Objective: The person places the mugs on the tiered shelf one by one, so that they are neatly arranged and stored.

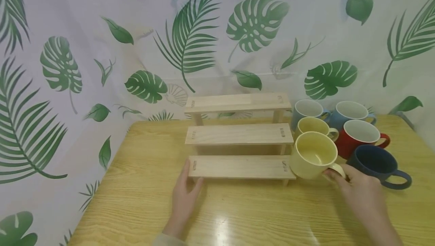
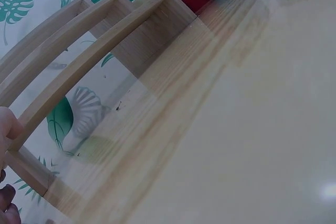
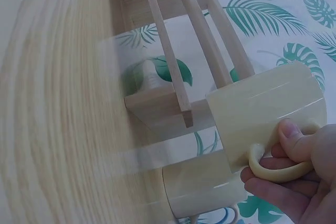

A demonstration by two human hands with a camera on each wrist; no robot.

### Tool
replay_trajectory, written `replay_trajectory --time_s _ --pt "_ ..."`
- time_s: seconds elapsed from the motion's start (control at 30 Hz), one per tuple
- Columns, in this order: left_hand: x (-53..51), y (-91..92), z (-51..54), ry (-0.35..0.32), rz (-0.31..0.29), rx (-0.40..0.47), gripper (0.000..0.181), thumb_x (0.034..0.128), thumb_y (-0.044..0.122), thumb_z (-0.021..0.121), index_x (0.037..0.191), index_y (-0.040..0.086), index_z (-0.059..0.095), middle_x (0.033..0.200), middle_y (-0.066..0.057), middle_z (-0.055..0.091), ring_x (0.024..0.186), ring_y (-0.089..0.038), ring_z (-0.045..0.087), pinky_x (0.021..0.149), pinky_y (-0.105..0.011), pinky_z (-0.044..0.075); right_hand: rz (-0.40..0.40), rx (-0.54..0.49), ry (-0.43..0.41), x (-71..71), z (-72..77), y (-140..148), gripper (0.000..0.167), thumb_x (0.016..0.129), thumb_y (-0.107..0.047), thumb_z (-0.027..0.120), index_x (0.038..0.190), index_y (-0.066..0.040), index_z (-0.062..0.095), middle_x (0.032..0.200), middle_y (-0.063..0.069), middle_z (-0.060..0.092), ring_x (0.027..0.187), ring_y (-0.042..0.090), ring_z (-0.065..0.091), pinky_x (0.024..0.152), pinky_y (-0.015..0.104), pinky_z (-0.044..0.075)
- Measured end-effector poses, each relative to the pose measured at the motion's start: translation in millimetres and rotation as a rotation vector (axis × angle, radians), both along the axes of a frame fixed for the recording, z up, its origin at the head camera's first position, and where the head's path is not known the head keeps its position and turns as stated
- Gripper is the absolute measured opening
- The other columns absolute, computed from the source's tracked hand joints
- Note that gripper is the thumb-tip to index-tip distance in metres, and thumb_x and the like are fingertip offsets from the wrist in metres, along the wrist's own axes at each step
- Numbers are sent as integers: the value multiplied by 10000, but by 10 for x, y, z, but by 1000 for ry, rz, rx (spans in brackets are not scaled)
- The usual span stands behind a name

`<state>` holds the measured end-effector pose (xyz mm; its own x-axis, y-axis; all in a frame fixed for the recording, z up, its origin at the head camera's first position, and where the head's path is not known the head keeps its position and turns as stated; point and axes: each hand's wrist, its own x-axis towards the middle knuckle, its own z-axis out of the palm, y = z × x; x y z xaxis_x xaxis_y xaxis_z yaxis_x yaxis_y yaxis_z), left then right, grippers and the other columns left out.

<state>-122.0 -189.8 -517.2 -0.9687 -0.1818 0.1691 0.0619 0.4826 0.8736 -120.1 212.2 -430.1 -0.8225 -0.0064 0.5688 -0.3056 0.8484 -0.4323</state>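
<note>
A pale yellow mug [image 1: 310, 159] hangs tilted at the right end of a three-step wooden rack [image 1: 241, 166]. My right hand [image 1: 363, 191] pinches its handle [image 3: 278, 174] between thumb and fingers. At the rack's left end, my left hand [image 1: 185, 197] touches the lowest step, with the fingers along its side and the thumb by the front edge. That hand is mostly cut off in the left wrist view. Behind the held mug stands a second yellow mug [image 1: 312, 124], and a dark blue mug [image 1: 372, 161] is near my right hand.
A red mug [image 1: 350, 142] and two light blue mugs [image 1: 346, 119] stand grouped at the right back. The wooden table [image 1: 142, 200] extends in front of the rack. A leaf-print cloth [image 1: 204, 49] hangs behind the table.
</note>
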Motion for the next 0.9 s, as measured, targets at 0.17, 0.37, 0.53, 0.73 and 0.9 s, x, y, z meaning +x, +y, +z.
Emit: replay_trajectory --time_s 0.17,0.37,0.53,0.73,0.9 --pt "-23 6 -7 8 -7 1 732 921 403 605 1521 186 247 1551 33 242 1409 -201 236 1154 -426 197 24 -2 -41 14 -23 -67 220 750 -253 773 775 -61 668 510 -78 412 467 68 318 380 228 251" --pt "-20 20 11 15 -14 3 737 924 393 606 1521 161 243 1553 19 238 1410 -206 231 1154 -421 194 61 15 -12 1 -65 -158 204 721 -211 789 786 -47 685 505 -81 431 462 114 342 383 245 276" --pt "-16 10 20 3 -3 -1 734 923 400 605 1523 188 239 1549 36 236 1409 -214 234 1153 -427 197 70 -8 -42 -19 -83 -213 180 733 -194 788 776 -65 669 514 -94 369 464 89 314 393 226 246" --pt "-20 2 27 -14 8 0 730 922 388 612 1521 190 246 1546 48 238 1408 -205 235 1154 -418 196 71 -39 -106 -62 -87 -279 161 751 -157 787 802 -61 668 519 -79 369 466 105 323 406 225 253" --pt "-19 1 36 -10 10 -2 727 920 367 621 1518 179 254 1543 47 244 1406 -195 239 1155 -404 195 106 -51 -122 -121 -68 -352 163 753 -145 784 862 -63 694 533 -80 395 476 99 342 410 223 269"
